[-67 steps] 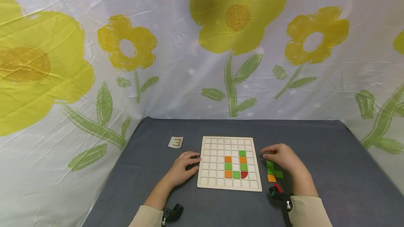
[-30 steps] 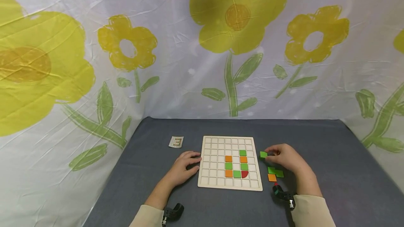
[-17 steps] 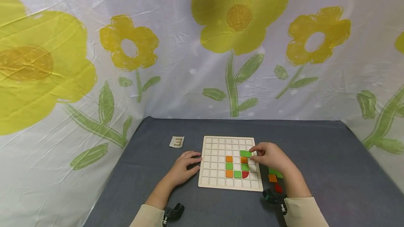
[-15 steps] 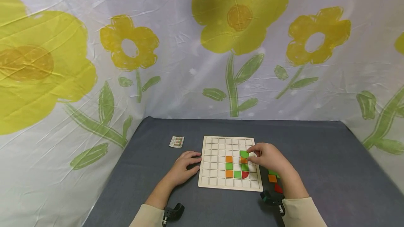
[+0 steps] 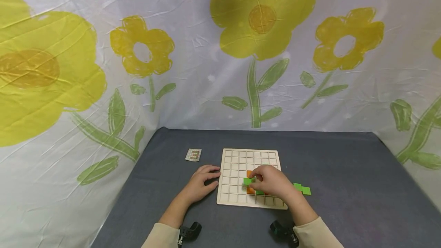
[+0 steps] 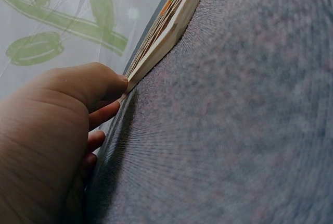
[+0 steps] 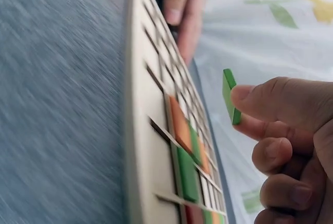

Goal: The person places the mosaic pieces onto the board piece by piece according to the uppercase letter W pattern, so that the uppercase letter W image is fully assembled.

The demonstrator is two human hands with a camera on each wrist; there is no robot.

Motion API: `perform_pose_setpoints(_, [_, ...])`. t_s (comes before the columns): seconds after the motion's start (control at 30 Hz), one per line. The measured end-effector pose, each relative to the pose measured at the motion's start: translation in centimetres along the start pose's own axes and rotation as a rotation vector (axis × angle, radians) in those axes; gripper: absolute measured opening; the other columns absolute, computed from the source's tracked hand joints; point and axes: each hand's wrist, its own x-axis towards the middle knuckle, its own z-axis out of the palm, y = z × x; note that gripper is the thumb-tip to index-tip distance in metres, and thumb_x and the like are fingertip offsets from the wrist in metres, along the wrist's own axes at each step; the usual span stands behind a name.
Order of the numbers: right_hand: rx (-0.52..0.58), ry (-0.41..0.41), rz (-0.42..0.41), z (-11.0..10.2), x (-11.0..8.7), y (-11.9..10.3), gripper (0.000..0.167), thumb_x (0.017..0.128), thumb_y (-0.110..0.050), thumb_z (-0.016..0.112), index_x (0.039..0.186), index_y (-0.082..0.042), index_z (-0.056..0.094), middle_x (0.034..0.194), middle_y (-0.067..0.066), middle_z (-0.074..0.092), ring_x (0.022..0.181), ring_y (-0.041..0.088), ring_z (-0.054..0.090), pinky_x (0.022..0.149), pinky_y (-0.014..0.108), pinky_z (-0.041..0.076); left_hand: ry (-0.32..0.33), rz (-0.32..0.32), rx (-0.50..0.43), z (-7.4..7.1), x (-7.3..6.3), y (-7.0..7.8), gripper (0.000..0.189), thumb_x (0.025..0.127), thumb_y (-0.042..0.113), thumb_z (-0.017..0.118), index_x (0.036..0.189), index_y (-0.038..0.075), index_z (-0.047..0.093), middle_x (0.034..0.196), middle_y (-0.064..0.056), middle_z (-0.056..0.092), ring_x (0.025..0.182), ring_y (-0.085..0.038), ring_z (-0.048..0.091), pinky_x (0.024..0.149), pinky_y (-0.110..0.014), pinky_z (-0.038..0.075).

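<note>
My right hand (image 5: 272,181) pinches a green square tile (image 7: 230,96) between thumb and finger, raised over the board in the right wrist view. The pale wooden grid board (image 5: 231,163) lies mid-table, with orange, green and red tiles in its cells; my right hand covers several of them in the head view. An orange tile (image 7: 180,122) and a green tile (image 7: 187,174) show in their cells near the board's front edge. On the left, my left hand (image 5: 200,185) has loosely bent fingers, with the fingertips at the board's left edge, and the thumb (image 6: 112,83) touches its corner.
Two loose green tiles (image 5: 306,190) show to the right of the board, partly behind my right forearm. A small card with a printed grid pattern (image 5: 193,155) lies back left. The dark grey cloth (image 5: 327,156) covers the table, with a flower-print curtain (image 5: 193,98) behind.
My right hand picked up a green tile from the loose ones, carried it over the board's right side, then moved left and nearer across the board. My left hand stayed put.
</note>
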Motion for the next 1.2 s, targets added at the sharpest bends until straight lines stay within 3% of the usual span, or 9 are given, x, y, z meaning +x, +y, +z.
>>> perform_pose_setpoints(0.17, [-0.037,-0.014,-0.011,1.5,0.2,-0.5,0.016,0.082,-0.022,0.086,0.094,-0.014,0.078,0.063,-0.011,0.047,0.059,0.006,0.041,0.059,0.029,0.04,0.0,-0.004,-0.007,-0.1,0.0,0.1,0.039,0.098,0.017,0.071,0.135,0.005,0.069,0.146,-0.007,0.058,0.143,-0.035,0.041,0.114,-0.061,0.032])
perform_pose_setpoints(0.4, [-0.08,-0.03,-0.019,2.7,0.2,-0.4,0.019,0.081,-0.023,0.088,0.097,-0.017,0.081,0.088,-0.009,0.069,0.075,0.007,0.056,0.067,0.033,0.05,0.0,-0.006,-0.013,-0.1,0.0,0.2,0.039,0.097,0.017,0.072,0.134,0.005,0.07,0.145,-0.006,0.058,0.143,-0.035,0.04,0.114,-0.06,0.032])
perform_pose_setpoints(0.7, [-0.142,-0.009,-0.056,3.1,0.4,-0.5,0.017,0.08,-0.023,0.089,0.095,-0.02,0.081,0.089,-0.009,0.071,0.075,0.007,0.057,0.067,0.032,0.05,-0.001,-0.002,0.004,0.0,0.0,-0.2,0.039,0.097,0.018,0.072,0.134,0.007,0.07,0.145,-0.005,0.058,0.142,-0.033,0.041,0.114,-0.06,0.032])
perform_pose_setpoints(0.93, [-0.154,0.048,-0.034,3.3,0.3,-0.6,0.014,0.08,-0.018,0.088,0.092,-0.02,0.082,0.085,-0.009,0.071,0.072,0.005,0.057,0.064,0.031,0.05,-0.013,-0.01,-0.008,0.1,0.1,-0.1,0.039,0.098,0.018,0.071,0.135,0.007,0.07,0.146,-0.005,0.057,0.143,-0.034,0.041,0.114,-0.061,0.032])
perform_pose_setpoints(1.2, [-0.147,0.037,-0.03,3.2,0.3,-0.6,0.013,0.082,-0.02,0.087,0.094,-0.021,0.081,0.083,-0.012,0.068,0.068,0.004,0.054,0.06,0.031,0.047,-0.004,-0.017,-0.009,0.2,0.1,-0.1,0.039,0.097,0.017,0.072,0.135,0.006,0.069,0.146,-0.006,0.057,0.143,-0.034,0.04,0.115,-0.059,0.033])
